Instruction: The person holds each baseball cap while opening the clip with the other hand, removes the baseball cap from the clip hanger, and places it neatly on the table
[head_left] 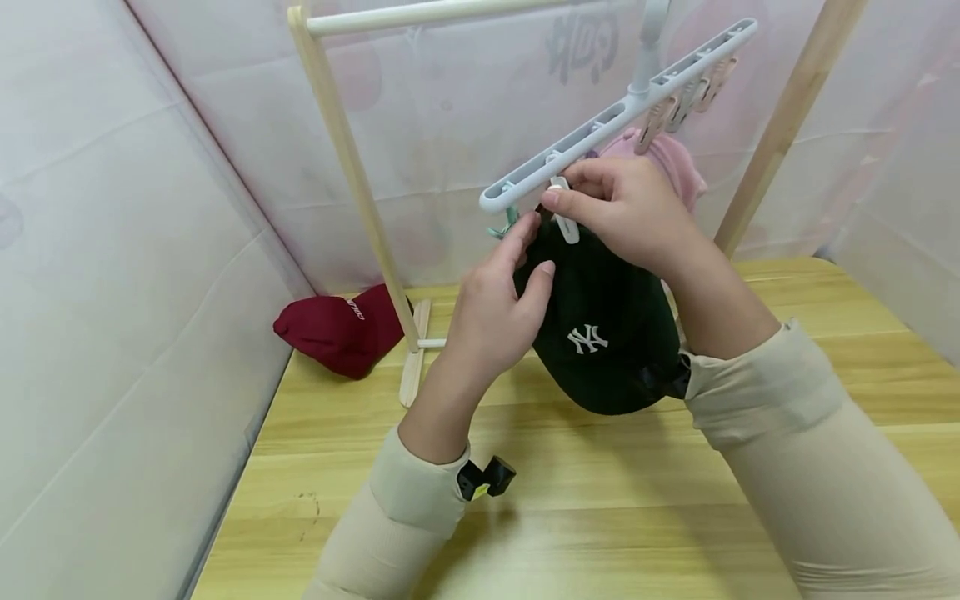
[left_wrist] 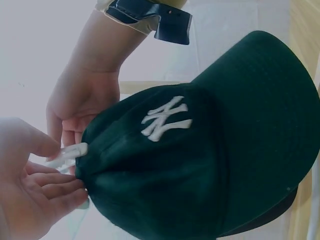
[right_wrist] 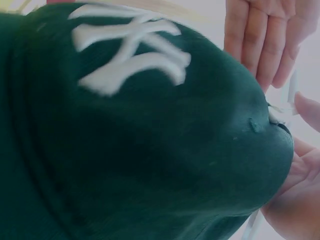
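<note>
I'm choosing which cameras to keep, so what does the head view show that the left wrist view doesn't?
Only the head view shows the clip hanger on the wooden rack, the red cap on the table and the pink cap behind the hands. Only the left wrist view shows the whole brim of the green cap close up. Both show that cap's white logo, the white clip, the left hand holding the cap and the right hand pinching the clip.

Head view: bright, even, soft shadows on the desk (head_left: 600, 517), slight edge warp. Wrist views washed out, backgrounds blown white. Right wrist close-up is blurred.
</note>
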